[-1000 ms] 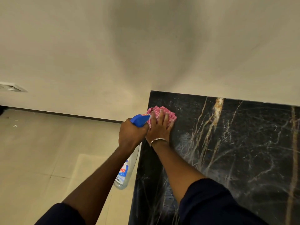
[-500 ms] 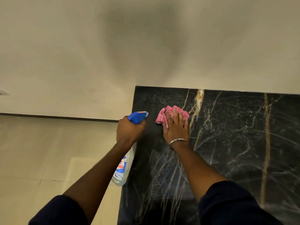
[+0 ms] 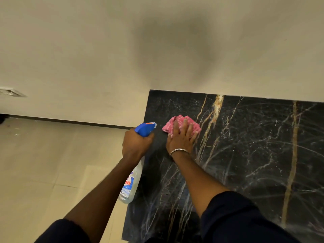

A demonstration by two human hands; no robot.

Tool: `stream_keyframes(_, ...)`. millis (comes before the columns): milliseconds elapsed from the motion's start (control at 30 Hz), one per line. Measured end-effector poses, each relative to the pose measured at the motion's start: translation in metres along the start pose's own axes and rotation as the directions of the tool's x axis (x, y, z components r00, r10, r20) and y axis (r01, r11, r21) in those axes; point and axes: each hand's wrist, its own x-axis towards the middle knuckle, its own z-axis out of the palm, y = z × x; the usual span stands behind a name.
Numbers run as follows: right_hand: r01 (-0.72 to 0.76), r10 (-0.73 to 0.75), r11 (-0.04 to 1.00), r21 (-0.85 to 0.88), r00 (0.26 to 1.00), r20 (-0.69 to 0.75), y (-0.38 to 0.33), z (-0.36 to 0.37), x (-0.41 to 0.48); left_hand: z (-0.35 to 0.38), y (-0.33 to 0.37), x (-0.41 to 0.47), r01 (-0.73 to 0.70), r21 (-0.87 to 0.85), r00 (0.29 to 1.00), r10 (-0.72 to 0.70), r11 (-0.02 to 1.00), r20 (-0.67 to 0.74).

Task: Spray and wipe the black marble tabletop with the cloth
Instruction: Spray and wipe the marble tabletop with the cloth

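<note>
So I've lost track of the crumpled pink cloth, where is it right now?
The crumpled pink cloth lies under the right hand on the black marble tabletop, near its far-left corner, just right of the blue-capped spray bottle.

- Ahead of you a plain cream wall (image 3: 87, 50) fills the upper half of the view, with a soft dark shadow (image 3: 175, 44) spread across its middle.
- At your far left a pale vent grille (image 3: 10, 92) is set low in that wall.
- A dark skirting strip (image 3: 70, 121) runs along the wall's foot.
- Below it lies a floor of large beige tiles (image 3: 43, 163), their joints faintly visible.
</note>
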Motion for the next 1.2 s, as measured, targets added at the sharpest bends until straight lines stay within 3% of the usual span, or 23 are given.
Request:
stream_keyframes(200, 0.293, -0.282, 0.952, -0.088, 0.952, 0.12, -0.067, 0.017, -0.012, -0.013, -0.019, 0.003, 0.003, 0.049, 1.0, -0.003, 0.999, -0.015)
stream_keyframes(367, 0.433, -0.419, 0.888, -0.157, 0.901, 0.117, -0.05, 0.01, -0.015, -0.021, -0.025, 0.002, -0.043, 0.038, 0.999, 0.042, 0.998, 0.022)
stream_keyframes(433, 0.397, -0.385, 0.905, -0.155, 0.917, 0.1, -0.028, 0.008, -0.015, -0.023, -0.026, 0.001, -0.072, 0.029, 0.996, 0.071, 0.997, 0.049)
stream_keyframes(600, 0.135, -0.136, 0.985, -0.111, 0.991, -0.003, 0.041, -0.004, -0.025, -0.021, -0.027, 0.003, -0.1, 0.044, 0.988, 0.095, 0.994, 0.118)
stream_keyframes(733, -0.047, 0.04, 0.995, -0.089, 0.996, -0.075, 0.078, -0.017, -0.022, -0.024, -0.029, 0.003, -0.125, 0.006, 0.984, 0.123, 0.992, 0.129)
stream_keyframes(867, -0.159, 0.151, 0.986, -0.049, 0.978, -0.143, 0.062, -0.01, -0.023, -0.031, -0.042, 0.004, -0.125, 0.008, 0.984, 0.123, 0.992, 0.133)
stream_keyframes(1200, 0.149, -0.157, 0.983, -0.105, 0.985, -0.077, -0.087, 0.036, -0.063, -0.057, -0.06, 0.0, -0.124, 0.037, 0.989, 0.121, 0.992, 0.08)
